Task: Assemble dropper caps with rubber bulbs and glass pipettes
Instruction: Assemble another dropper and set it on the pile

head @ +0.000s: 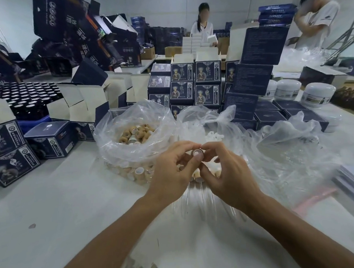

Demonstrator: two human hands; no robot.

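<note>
Both my hands pinch one tan dropper cap, left hand and right hand. Judged light, rigid, small; grip its sides. Glass pipettes below: fragile.

Bare table lower left of frame, open for passing. Plastic bags block centre; stacked boxes wall off behind; crumpled plastic clutters right.

Soft even light, wide-angle bowing, blurred edges
</note>
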